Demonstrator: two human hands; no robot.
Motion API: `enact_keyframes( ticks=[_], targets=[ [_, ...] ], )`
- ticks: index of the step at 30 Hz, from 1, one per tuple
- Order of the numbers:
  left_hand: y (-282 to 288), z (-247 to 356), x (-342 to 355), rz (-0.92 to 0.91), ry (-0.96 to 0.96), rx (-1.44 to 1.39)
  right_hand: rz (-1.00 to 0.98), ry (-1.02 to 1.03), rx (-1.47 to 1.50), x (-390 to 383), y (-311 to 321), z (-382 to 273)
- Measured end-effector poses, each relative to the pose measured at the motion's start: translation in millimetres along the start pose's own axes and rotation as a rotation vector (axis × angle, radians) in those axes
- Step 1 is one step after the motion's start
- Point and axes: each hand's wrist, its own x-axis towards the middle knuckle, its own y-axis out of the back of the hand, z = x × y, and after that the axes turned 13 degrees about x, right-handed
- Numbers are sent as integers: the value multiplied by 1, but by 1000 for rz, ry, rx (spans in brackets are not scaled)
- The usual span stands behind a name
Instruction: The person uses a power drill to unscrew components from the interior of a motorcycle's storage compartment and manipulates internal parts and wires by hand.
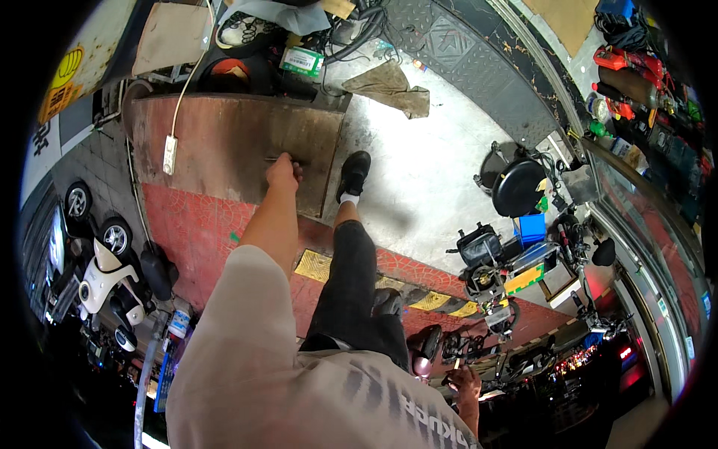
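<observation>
My left hand is stretched out over a brown wooden board, its fingers curled closed. A thin dark line shows by the fingertips; whether it is something held cannot be told. Low at the right, beside my shirt, my right hand is raised with bent fingers around a small, thin, pale stick. What that stick is does not show clearly. A white power strip hangs by its cord over the board's left part. My black shoe stands on the pale floor just right of the board.
A brown cloth lies on the pale floor ahead. Right of me are a round black stool, a blue bin and cluttered parts. A glass case lines the right side. Parked scooters stand left, beyond red paving.
</observation>
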Motion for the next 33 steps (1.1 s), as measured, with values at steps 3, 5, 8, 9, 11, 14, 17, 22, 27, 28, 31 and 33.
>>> enact_keyframes(
  ticks=[3, 5, 8, 9, 11, 14, 17, 22, 27, 28, 31, 33],
  targets=[
    [-8, -5, -20, -31, -32, -20, -75, 48, -2, 0, -13, -24],
    [0, -3, -41, -99, -101, 38, -87, 75, 36, -2, -21, -16],
    [21, -10, -62, -242, -248, 238, -178, 65, 8, 13, -26, 5],
    [16, -14, -74, -296, -277, 304, -198, 136, -34, 33, -16, 31],
    [28, -18, -87, -360, -365, 476, -260, 107, -16, 35, -29, 41],
    [17, -21, -114, -492, -500, 846, -266, 107, 80, 27, -48, 49],
    [-20, -40, -210, -585, -546, 916, -339, 189, 421, 51, -29, 104],
    [-37, -19, -191, -844, -723, 1330, -144, 326, 570, 33, -22, 137],
    [-64, -134, -287, -740, -764, 1636, 175, 210, 751, 62, -39, 390],
    [-65, -156, -308, -729, -732, 1698, 251, 223, 873, 63, -56, 429],
    [-79, -246, -353, -770, -537, 1920, 573, 23, 787, 66, -127, 597],
    [-102, -289, -406, -835, -689, 2084, 471, -233, 1177, 48, -163, 634]
  ],
)
